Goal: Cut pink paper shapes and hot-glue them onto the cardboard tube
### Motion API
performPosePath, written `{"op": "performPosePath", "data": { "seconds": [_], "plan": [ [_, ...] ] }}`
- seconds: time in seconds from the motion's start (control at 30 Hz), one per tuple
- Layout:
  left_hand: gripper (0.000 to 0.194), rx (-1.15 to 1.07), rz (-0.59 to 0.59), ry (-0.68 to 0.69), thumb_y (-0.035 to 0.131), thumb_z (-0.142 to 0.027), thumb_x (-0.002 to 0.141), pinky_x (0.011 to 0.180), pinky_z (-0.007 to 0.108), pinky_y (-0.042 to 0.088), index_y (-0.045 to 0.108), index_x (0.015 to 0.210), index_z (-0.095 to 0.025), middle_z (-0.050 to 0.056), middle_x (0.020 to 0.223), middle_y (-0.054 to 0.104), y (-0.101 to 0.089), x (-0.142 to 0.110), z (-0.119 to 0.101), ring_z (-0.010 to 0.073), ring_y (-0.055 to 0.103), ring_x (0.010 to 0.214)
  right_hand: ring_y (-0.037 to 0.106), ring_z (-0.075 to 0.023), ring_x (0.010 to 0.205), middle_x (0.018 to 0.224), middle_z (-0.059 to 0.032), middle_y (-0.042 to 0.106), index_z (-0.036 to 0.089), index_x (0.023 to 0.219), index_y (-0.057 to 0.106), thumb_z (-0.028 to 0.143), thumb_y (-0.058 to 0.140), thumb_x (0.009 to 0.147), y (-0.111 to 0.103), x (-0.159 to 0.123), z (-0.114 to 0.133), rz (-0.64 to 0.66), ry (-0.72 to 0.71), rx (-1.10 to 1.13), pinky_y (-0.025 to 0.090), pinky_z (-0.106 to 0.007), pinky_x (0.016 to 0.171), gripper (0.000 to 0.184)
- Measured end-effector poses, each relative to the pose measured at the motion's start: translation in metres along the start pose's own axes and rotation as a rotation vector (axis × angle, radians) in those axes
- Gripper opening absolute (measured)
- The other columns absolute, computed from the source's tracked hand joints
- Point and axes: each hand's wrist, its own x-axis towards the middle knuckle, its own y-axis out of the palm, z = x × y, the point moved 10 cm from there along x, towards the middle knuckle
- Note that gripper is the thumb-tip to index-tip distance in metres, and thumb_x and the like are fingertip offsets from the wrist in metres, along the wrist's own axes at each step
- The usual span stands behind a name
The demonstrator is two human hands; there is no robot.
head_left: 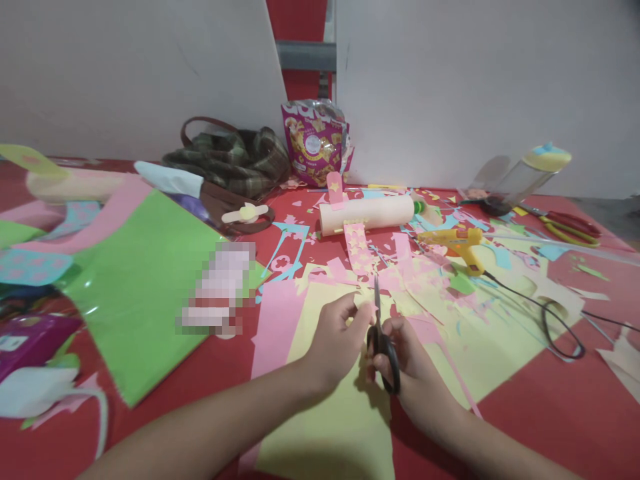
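Across the red table (575,413) we've paper bits nearly everywhere, so a small cut piece could easily get lost, esp. if dropped. The yellow sheet (325,433) lies under our hands; if the blades dip, we'd prob. nick it. The green sheet (140,287), off to the left, is well apart from the blades, so low risk. The paper tube (370,213) lies on its side beyond them; a fwd. bump might roll it. The glue gun (470,253) lies nearer us & to the tube's right, nozzle facing left; can't tell if it's hot, but if so it could scorch paper next to it, & a snag on its cord (505,287) would drag it. Our R hand (407,367) is clamped on the scissors (385,360) by the handles, points fwd.; blades look close together, can't tell if they quite meet. Our L hand (337,337) has thumb + finger pinched on a pink scrap (371,311), right beside the blades. Main worry, we'd say: fingertips that near the edge, so a slip = cut skin, or too deep a snip = ruined scrap.
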Motion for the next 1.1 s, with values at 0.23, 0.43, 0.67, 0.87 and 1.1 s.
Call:
{"op": "performPosePath", "data": {
  "seconds": [0.23, 0.43, 0.67, 0.87, 1.1],
  "plan": [
    [0.024, -0.120, 0.177, -0.055, 0.042, -0.025, 0.075, 0.046, 0.019, 0.032, 0.039, 0.053, -0.016, -0.006, 0.047, 0.038, 0.018, 0.000, 0.002, 0.0071, 0.038, 0.044, 0.050, -0.0098, 0.057, 0.070, 0.0052, 0.052, 0.025, 0.078, 0.036, 0.027, 0.064, 0.067, -0.033, 0.005, 0.021, -0.184, -0.154, 0.082, 0.040, -0.022, 0.052, 0.030],
    [0.023, -0.021, 0.318, -0.060, 0.041, -0.028, 0.075, 0.046, 0.020, 0.027, 0.042, 0.055, -0.015, -0.005, 0.052, 0.036, 0.033, -0.005, 0.011, 0.0071, 0.034, 0.048, 0.050, -0.0103, 0.062, 0.074, 0.0045, 0.053, 0.025, 0.081, 0.038, 0.016, 0.065, 0.065, -0.049, 0.006, 0.026, -0.285, -0.180, 0.075, 0.040, -0.021, 0.056, 0.032],
    [0.023, 0.130, 0.423, -0.003, 0.038, -0.022, 0.073, 0.046, 0.020, 0.023, 0.034, 0.051, -0.016, -0.006, 0.051, 0.026, 0.036, -0.004, 0.003, 0.0067, 0.027, 0.048, 0.050, -0.0110, 0.062, 0.072, 0.0043, 0.053, 0.025, 0.080, 0.039, 0.014, 0.066, 0.064, -0.045, 0.005, 0.027, -0.256, -0.172, 0.034, 0.039, -0.021, 0.055, 0.033],
    [0.023, 0.198, 0.434, 0.060, 0.040, -0.018, 0.071, 0.046, 0.020, 0.022, 0.031, 0.049, -0.016, -0.006, 0.050, 0.027, 0.031, 0.002, -0.008, 0.0065, 0.026, 0.048, 0.049, -0.0100, 0.062, 0.072, 0.0047, 0.052, 0.024, 0.078, 0.039, 0.011, 0.064, 0.063, -0.041, 0.006, 0.030, -0.247, -0.170, 0.005, 0.038, -0.020, 0.055, 0.032],
    [0.021, 0.146, 0.408, 0.049, 0.041, -0.020, 0.071, 0.048, 0.019, 0.025, 0.037, 0.051, -0.015, -0.006, 0.050, 0.032, 0.028, 0.005, -0.011, 0.0068, 0.031, 0.049, 0.045, -0.0081, 0.054, 0.067, 0.0062, 0.047, 0.024, 0.078, 0.040, 0.011, 0.064, 0.063, -0.043, 0.004, 0.028, -0.277, -0.154, -0.014, 0.034, -0.018, 0.048, 0.032]
  ]
}}
